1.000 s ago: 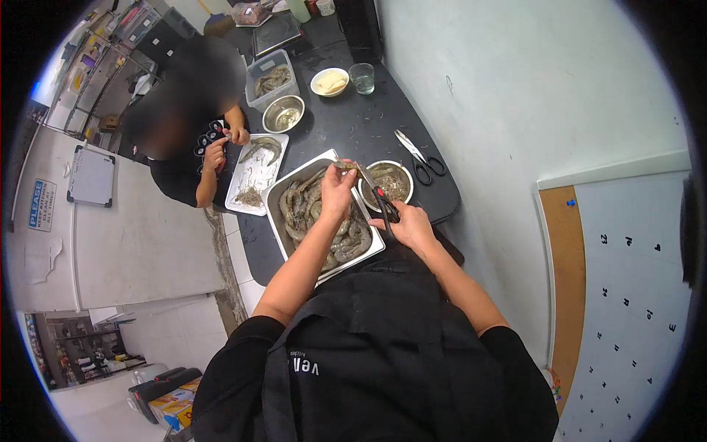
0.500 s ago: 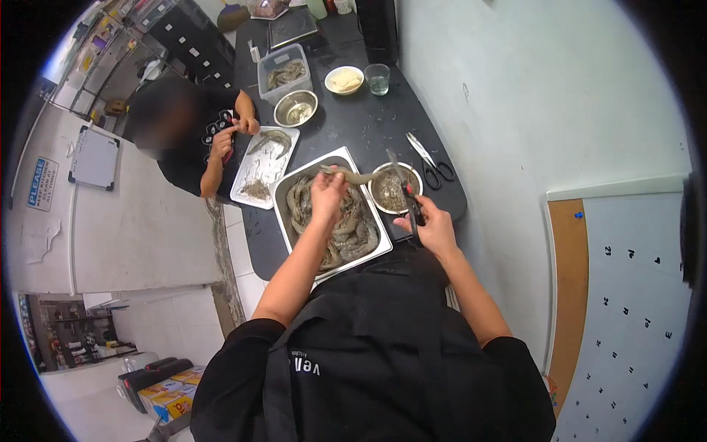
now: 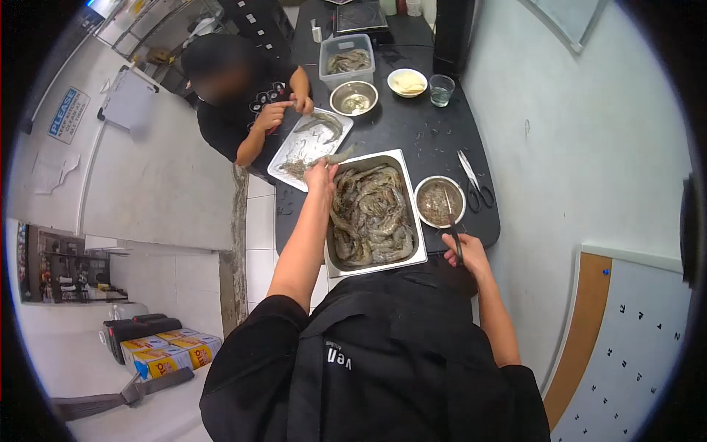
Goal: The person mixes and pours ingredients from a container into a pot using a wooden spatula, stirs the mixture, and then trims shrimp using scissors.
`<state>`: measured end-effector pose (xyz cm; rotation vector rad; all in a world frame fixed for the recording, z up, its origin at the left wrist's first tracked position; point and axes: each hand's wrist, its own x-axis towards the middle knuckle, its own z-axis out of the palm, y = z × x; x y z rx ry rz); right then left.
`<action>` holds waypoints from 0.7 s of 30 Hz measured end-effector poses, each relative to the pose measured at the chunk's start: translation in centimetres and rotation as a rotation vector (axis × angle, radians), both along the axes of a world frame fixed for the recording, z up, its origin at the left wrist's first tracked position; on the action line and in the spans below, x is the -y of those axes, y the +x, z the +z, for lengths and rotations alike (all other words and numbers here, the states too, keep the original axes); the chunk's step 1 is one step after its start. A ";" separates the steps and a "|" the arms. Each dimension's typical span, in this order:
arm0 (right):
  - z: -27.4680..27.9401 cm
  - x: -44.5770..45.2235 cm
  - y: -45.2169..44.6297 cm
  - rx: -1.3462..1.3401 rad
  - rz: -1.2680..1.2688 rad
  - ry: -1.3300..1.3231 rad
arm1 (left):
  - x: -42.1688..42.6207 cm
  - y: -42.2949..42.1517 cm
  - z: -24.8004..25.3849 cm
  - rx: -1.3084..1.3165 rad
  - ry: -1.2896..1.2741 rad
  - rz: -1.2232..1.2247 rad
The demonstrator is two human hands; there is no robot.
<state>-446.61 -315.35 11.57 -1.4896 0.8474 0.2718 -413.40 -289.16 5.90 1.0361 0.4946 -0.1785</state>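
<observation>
My left hand (image 3: 319, 177) holds a shrimp (image 3: 340, 156) over the near edge of a white tray (image 3: 283, 163), left of a deep metal pan (image 3: 421, 254) full of shrimp. In my right hand (image 3: 468, 254) is a pair of scissors (image 3: 454, 234), its blades over a small metal bowl (image 3: 420, 208) of shrimp trimmings. A second pair of scissors (image 3: 471, 177) lies on the black table just beyond that bowl. On the white tray are several whole shrimp and a pile of scraps.
Across the table's left side a co-worker (image 3: 247, 110) works with both hands above the white tray. Farther back stand a metal bowl (image 3: 333, 99), a plastic tub of shrimp (image 3: 324, 70), a white bowl (image 3: 392, 87), a glass (image 3: 442, 91) and a flat black appliance (image 3: 361, 18).
My left hand has moved left with the shrimp, from over the pan to the white tray. My right hand with the scissors has drawn back toward me. The view has shifted.
</observation>
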 end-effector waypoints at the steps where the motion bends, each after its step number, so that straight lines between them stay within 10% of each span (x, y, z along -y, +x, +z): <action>1: 0.3 0.0 -0.1 -0.010 -0.009 -0.031 | 0.0 1.2 -0.3 0.011 0.026 0.019; 5: 0.4 0.1 -0.4 -0.051 -0.018 -0.080 | -1.0 9.2 -3.2 -0.073 -0.046 0.006; 11: 1.2 0.3 -1.1 -0.051 -0.044 -0.071 | -2.2 10.5 2.4 -0.121 0.731 -0.302; 14: -0.6 -0.4 -2.1 0.235 -0.014 -0.591 | -0.8 6.6 0.8 0.223 1.098 -0.226; 21: -1.2 -1.2 -0.5 0.315 -0.023 -0.815 | 2.5 -5.9 3.1 0.763 1.108 -0.693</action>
